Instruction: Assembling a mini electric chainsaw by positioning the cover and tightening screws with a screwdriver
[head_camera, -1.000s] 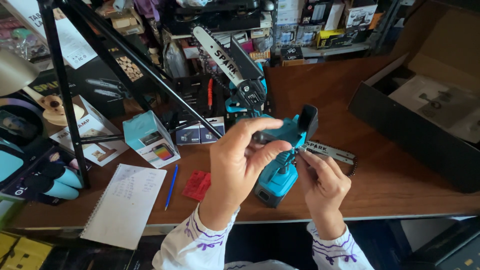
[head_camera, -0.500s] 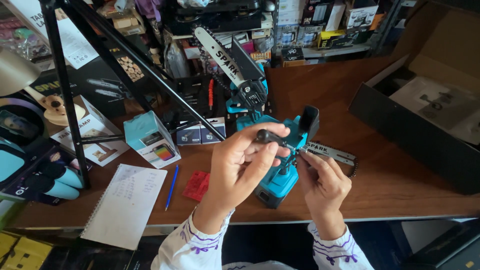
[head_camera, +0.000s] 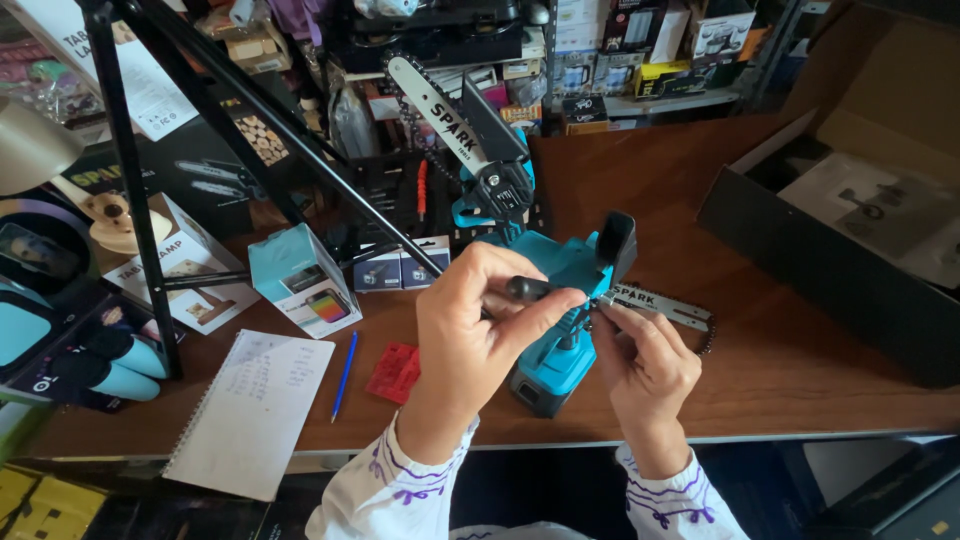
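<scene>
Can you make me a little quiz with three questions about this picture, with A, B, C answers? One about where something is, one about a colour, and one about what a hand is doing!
1. Where does the blue pen lie?
A. Between the notebook and the red card
B. Inside the cardboard box
C. On top of the second saw

2. What colour is the body of the small chainsaw in the hands?
A. Yellow
B. Teal blue
C. Pink

3. What is the left hand doing?
A. Lying flat on the table
B. Holding the pen
C. Gripping a black-handled tool at the saw

Answers:
1. A, the pen lies on the table between those two.
2. B, its casing is teal blue.
3. C, the fingers wrap the black handle, while the right hand pinches the saw's bar.
</scene>
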